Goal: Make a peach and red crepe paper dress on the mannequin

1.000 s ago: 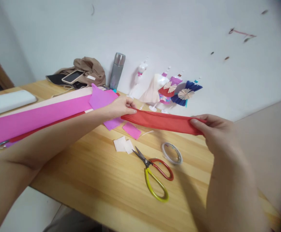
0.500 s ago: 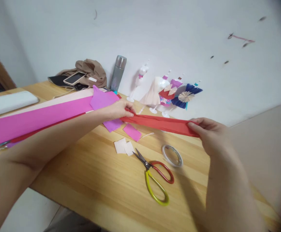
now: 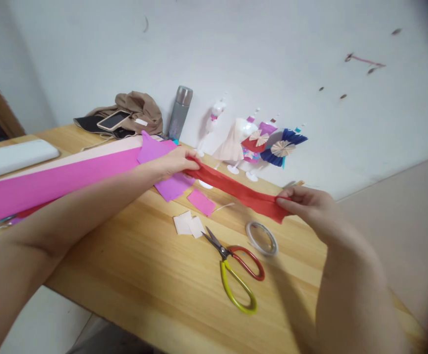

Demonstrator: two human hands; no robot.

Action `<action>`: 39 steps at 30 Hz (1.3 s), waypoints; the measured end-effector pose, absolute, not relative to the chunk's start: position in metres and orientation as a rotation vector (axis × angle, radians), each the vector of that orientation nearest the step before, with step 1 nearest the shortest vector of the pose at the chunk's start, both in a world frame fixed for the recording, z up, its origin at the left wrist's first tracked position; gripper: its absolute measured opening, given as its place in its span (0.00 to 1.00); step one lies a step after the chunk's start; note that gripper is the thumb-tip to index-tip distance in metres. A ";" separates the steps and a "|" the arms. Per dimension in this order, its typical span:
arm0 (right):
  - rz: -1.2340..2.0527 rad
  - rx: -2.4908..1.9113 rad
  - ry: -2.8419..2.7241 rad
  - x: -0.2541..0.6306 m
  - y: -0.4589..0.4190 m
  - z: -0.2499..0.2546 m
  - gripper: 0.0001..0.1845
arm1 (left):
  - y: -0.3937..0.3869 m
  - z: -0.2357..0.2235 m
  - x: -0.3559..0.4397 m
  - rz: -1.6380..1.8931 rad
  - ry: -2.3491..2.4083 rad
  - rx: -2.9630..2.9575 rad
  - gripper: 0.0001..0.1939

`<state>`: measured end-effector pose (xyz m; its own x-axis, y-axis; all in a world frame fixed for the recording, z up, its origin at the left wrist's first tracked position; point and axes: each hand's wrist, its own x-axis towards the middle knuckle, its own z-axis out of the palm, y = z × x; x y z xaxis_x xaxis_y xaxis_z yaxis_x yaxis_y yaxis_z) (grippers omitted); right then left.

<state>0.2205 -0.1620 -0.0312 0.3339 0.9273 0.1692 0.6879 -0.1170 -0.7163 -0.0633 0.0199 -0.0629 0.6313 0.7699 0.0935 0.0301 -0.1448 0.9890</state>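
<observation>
Pale wall (image 3: 236, 49) is rising behind a wooden table (image 3: 132, 275), which is filling most of the lower view. On its left side, a long magenta strip (image 3: 59, 179) is lying flat, with a heap of brown cloth (image 3: 140, 108) sitting beyond it. Above the table, a red strip (image 3: 236, 189) is sloping down from left to right between the two hands: the left hand (image 3: 179, 160) is pinching one end, thumb and fingers clamped on it, while the right hand (image 3: 309, 204) is gripping near the other, a corner hanging below its fingertips. Beneath the strip, scissors (image 3: 224, 251) are lying with blades slightly parted, near a tape roll (image 3: 263, 250), a pink piece (image 3: 201, 202) and overlapping pale pieces (image 3: 183, 222).
</observation>
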 end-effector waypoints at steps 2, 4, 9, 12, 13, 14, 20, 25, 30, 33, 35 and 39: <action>0.571 -1.920 -1.468 0.223 -0.164 -0.030 0.18 | 0.019 -0.060 -0.062 0.813 0.635 1.511 0.05; 0.643 -1.937 -1.472 0.220 -0.166 -0.028 0.19 | 0.015 -0.053 -0.063 0.861 0.605 1.511 0.04; 0.454 -1.775 -1.466 0.186 -0.165 -0.024 0.23 | -0.012 -0.024 -0.070 0.843 0.546 1.682 0.06; 0.497 -1.547 -1.496 0.160 -0.161 -0.029 0.23 | -0.029 -0.008 -0.073 0.754 0.558 1.732 0.11; 0.500 -1.521 -1.500 0.153 -0.159 -0.032 0.22 | -0.034 -0.005 -0.073 0.731 0.557 1.733 0.13; 0.513 -1.505 -1.504 0.146 -0.158 -0.035 0.21 | -0.037 -0.003 -0.073 0.714 0.554 1.733 0.14; 0.690 -1.418 -1.443 0.117 -0.156 -0.046 0.16 | -0.040 -0.003 -0.078 0.677 0.429 1.735 0.14; 0.749 -1.351 -1.178 0.107 -0.156 -0.044 0.16 | -0.019 -0.029 -0.075 0.552 0.007 1.473 0.20; 0.735 -1.349 -1.070 0.104 -0.148 -0.051 0.18 | -0.022 -0.060 -0.056 0.303 -0.004 1.382 0.15; 0.663 -1.437 -1.108 0.105 -0.146 -0.054 0.18 | -0.040 -0.062 -0.050 0.274 0.183 1.365 0.08; 0.575 -1.496 -1.167 0.107 -0.145 -0.052 0.18 | -0.046 -0.060 -0.049 0.327 0.322 1.309 0.06; 0.487 -1.644 -1.345 0.121 -0.147 -0.041 0.16 | -0.042 -0.062 -0.047 0.376 0.359 1.259 0.06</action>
